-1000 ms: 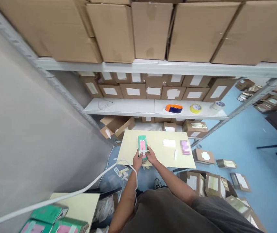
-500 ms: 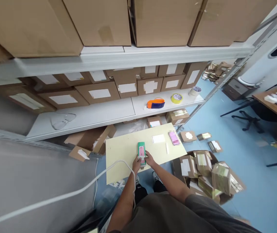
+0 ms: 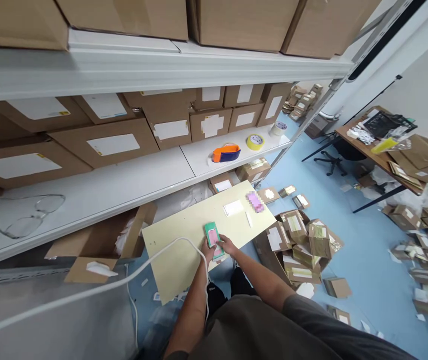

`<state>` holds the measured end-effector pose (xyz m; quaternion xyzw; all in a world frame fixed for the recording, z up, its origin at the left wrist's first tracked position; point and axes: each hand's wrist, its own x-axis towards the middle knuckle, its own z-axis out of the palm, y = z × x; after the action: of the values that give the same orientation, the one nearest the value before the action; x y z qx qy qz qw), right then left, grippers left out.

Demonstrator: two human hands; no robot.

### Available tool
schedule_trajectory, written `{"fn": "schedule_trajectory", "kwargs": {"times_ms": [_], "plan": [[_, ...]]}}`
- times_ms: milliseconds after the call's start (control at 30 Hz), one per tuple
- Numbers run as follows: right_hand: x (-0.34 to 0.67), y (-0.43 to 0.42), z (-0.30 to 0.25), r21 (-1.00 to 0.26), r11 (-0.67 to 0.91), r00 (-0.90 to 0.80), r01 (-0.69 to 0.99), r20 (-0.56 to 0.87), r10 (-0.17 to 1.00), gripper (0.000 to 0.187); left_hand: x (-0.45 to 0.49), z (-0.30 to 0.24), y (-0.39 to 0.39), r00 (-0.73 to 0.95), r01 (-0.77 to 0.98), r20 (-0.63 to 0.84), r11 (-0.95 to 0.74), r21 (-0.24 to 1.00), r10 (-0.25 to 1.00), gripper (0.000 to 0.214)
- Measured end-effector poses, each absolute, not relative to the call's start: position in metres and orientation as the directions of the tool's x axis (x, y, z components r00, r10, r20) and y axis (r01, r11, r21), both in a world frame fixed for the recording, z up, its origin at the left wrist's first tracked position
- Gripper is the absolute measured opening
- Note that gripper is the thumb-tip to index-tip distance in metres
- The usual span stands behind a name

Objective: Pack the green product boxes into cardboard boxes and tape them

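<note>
A small green box with a pink front is held between both hands above the near side of a pale yellow tabletop. My left hand is closed on its lower left side. My right hand grips the lower right side, with the thumb over the front. Fingers cover part of the box's lower half. Farther right on the tabletop are a white card-like piece, a thin white stick-like item and a blurred pink item.
A white cable arcs in front of my left forearm. Behind the table, a shelf bears glasses, an orange-and-blue tape dispenser, yellow tape and labelled cartons. A large carton of smaller boxes stands on the right.
My view has swung to the right and tilted, showing more of the room there. The green box now leans slightly left in the picture; both hands still hold it.
</note>
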<state>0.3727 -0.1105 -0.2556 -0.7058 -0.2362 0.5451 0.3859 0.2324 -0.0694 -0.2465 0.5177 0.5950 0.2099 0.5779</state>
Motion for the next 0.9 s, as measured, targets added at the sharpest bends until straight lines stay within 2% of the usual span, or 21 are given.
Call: {"fn": "schedule_trajectory", "kwargs": {"times_ms": [100, 200, 267, 333, 433, 567, 633, 733, 833, 900], "plan": [[0.370, -0.103, -0.253, -0.790, -0.604, 0.346, -0.102, -0.598, 0.723, 0.027, 0.237, -0.240, -0.069, 0.156, 0.363, -0.534, 0.455, 0.813, 0.831, 0.061], [0.373, -0.097, -0.248, -0.789, -0.603, 0.406, -0.119, -0.593, 0.695, 0.029, 0.241, -0.235, -0.073, 0.136, 0.296, -0.483, 0.430, 0.853, 0.865, 0.065], [0.377, -0.093, -0.245, -0.818, -0.557, 0.415, -0.146, -0.561, 0.716, 0.039, 0.244, -0.233, -0.076, 0.110, 0.269, -0.403, 0.364, 0.892, 0.908, 0.067], [0.383, -0.091, -0.243, -0.856, -0.497, 0.402, -0.143, -0.509, 0.761, 0.059, 0.248, -0.232, -0.077, 0.077, 0.280, -0.325, 0.292, 0.914, 0.943, 0.067], [0.392, -0.091, -0.242, -0.906, -0.422, 0.340, -0.039, -0.410, 0.847, 0.084, 0.252, -0.233, -0.077, 0.036, 0.335, -0.253, 0.227, 0.915, 0.967, 0.059], [0.405, -0.093, -0.240, -0.944, -0.303, 0.285, 0.133, -0.256, 0.924, 0.086, 0.252, -0.236, -0.076, 0.067, 0.317, -0.233, 0.201, 0.927, 0.970, 0.042], [0.411, -0.093, -0.237, -0.938, -0.275, 0.245, 0.209, -0.222, 0.944, 0.087, 0.247, -0.237, -0.076, 0.085, 0.333, -0.245, 0.204, 0.920, 0.966, 0.041], [0.417, -0.094, -0.230, -0.910, -0.248, 0.145, 0.332, -0.210, 0.967, 0.087, 0.238, -0.233, -0.072, 0.112, 0.408, -0.246, 0.181, 0.895, 0.963, 0.057], [0.419, -0.096, -0.223, -0.870, -0.193, 0.036, 0.453, -0.198, 0.979, 0.082, 0.229, -0.218, -0.064, 0.203, 0.454, -0.163, 0.055, 0.890, 0.966, 0.084], [0.419, -0.099, -0.218, -0.850, -0.193, 0.004, 0.490, -0.220, 0.976, 0.082, 0.226, -0.205, -0.059, 0.291, 0.475, -0.118, -0.036, 0.879, 0.950, 0.087]]}}
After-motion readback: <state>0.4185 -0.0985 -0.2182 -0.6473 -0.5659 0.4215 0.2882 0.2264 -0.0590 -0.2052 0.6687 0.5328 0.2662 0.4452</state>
